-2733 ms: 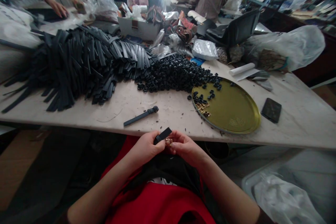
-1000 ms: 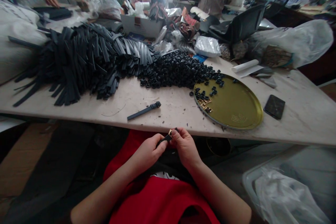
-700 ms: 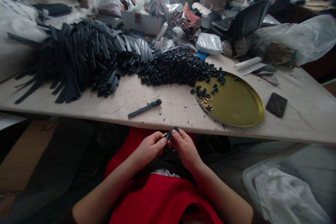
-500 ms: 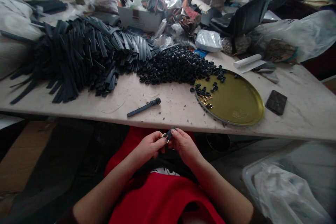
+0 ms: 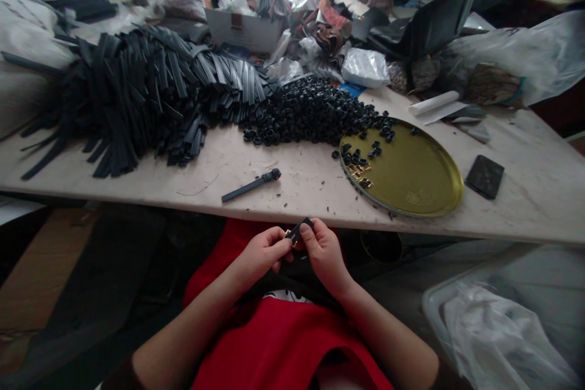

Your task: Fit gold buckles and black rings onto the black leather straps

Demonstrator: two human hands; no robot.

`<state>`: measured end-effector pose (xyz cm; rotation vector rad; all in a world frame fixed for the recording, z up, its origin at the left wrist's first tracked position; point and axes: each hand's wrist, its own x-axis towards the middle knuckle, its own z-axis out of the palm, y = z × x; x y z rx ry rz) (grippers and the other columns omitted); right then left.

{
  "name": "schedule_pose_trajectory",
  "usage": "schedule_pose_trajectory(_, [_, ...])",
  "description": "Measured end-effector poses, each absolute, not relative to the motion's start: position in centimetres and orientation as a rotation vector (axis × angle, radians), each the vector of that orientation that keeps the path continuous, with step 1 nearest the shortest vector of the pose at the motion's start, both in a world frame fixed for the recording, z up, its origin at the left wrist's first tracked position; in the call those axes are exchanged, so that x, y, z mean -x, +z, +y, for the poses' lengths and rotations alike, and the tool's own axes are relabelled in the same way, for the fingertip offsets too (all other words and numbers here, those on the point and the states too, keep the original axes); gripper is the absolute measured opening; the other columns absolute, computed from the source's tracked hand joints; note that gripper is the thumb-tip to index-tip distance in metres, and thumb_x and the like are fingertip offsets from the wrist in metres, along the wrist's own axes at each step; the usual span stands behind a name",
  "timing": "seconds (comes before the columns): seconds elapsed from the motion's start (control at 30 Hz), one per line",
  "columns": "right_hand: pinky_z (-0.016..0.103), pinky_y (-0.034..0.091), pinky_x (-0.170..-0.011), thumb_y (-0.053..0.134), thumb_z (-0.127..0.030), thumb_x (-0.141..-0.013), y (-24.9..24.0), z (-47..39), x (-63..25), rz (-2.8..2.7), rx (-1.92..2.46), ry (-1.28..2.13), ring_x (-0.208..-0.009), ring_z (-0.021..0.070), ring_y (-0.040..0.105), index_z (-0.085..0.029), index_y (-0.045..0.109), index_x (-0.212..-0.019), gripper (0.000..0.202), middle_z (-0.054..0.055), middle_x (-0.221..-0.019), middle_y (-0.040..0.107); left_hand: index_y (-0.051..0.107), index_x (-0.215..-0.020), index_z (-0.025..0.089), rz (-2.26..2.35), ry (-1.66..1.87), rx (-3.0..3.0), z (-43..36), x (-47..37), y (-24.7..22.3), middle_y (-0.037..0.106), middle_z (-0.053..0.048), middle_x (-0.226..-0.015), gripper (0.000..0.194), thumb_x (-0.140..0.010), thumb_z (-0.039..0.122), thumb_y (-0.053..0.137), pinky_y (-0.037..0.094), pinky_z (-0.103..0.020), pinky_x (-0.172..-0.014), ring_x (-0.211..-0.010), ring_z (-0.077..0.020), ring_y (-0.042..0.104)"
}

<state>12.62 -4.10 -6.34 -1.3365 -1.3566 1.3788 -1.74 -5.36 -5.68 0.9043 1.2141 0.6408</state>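
Note:
Above my lap, just in front of the table edge, my left hand (image 5: 269, 250) pinches a gold-coloured buckle (image 5: 289, 234) between thumb and fingers. A short dark strap (image 5: 301, 228) passes at the buckle, and my right hand (image 5: 323, 250) grips its upper end with the thumb on top. The rest of the strap is hidden by the hands. On the table ahead lies one dark strap with a buckle end (image 5: 251, 186). To the right, a round gold-coloured tray (image 5: 420, 177) bears several gold buckles (image 5: 361, 173) and small black loops (image 5: 375, 149) along its left side.
A big pile of dark straps (image 5: 137, 91) covers the table's left, beside a heap of black loops (image 5: 311, 113). A dark phone-like slab (image 5: 485, 177) lies right of the tray. Farther back stand a white box (image 5: 244, 30), plastic bags and a black chair (image 5: 420, 24).
My right hand has shifted slightly right and turned, and more of the strap's end shows above the buckle. My left hand keeps its pinch.

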Motion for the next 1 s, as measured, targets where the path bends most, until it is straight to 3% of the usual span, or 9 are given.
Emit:
schedule_pose_trajectory(0.23, [0.022,0.041,-0.052,0.045,-0.042,-0.083,-7.0,-4.4,-12.9,-1.340,1.286,1.443,-0.056,0.0103,0.047,-0.019,0.046,-0.072,0.026,-0.003,-0.062,0.049,0.045,-0.069,0.016,1.257,0.645,-0.930,-5.5,1.5,-5.2,0.048,0.007,-0.056,0.019,-0.075,0.034,0.050,0.026,-0.017,-0.041,-0.041,-0.0039,0.035])
schedule_pose_trajectory(0.4, [0.022,0.040,-0.061,0.061,-0.031,-0.073,-6.8,-4.5,-13.0,-1.307,1.193,1.532,-0.064,0.0100,0.049,-0.018,0.052,-0.078,0.017,-0.003,-0.069,0.053,0.043,-0.062,0.017,1.440,0.654,-1.225,-6.1,1.4,-4.1,0.043,0.006,-0.057,0.019,-0.076,0.030,0.047,0.029,-0.019,-0.048,-0.052,-0.0081,0.039])
schedule_pose_trajectory(0.63, [0.021,0.039,-0.059,0.068,-0.032,-0.064,-4.8,-3.8,-13.3,-1.092,1.127,1.818,-0.057,0.0077,0.046,-0.017,0.053,-0.069,0.022,-0.005,-0.062,0.053,0.047,-0.065,0.017,1.400,0.510,-1.420,-6.0,1.8,-2.4,0.046,0.004,-0.059,0.029,-0.077,0.044,0.047,0.032,-0.022,-0.051,-0.056,-0.0113,0.041])
schedule_pose_trajectory(0.87, [0.022,0.039,-0.060,0.061,-0.030,-0.073,-6.4,-2.3,-13.1,-1.270,1.133,1.547,-0.062,0.0099,0.048,-0.017,0.055,-0.072,0.015,-0.002,-0.067,0.053,0.040,-0.062,0.019,1.445,0.511,-1.332,-2.6,1.9,-4.4,0.045,0.006,-0.052,0.033,-0.071,0.048,0.052,0.030,-0.020,-0.044,-0.046,-0.0102,0.041])
schedule_pose_trajectory(1.0, [0.024,0.041,-0.063,0.050,-0.032,-0.082,-6.2,-1.2,-13.9,-1.510,1.114,1.528,-0.068,0.0114,0.051,-0.018,0.057,-0.080,0.016,0.000,-0.073,0.058,0.047,-0.084,0.020,1.418,0.553,-1.314,-1.0,1.6,-4.7,0.057,0.004,-0.061,0.027,-0.071,0.042,0.054,0.040,-0.023,-0.053,-0.053,-0.0138,0.052])
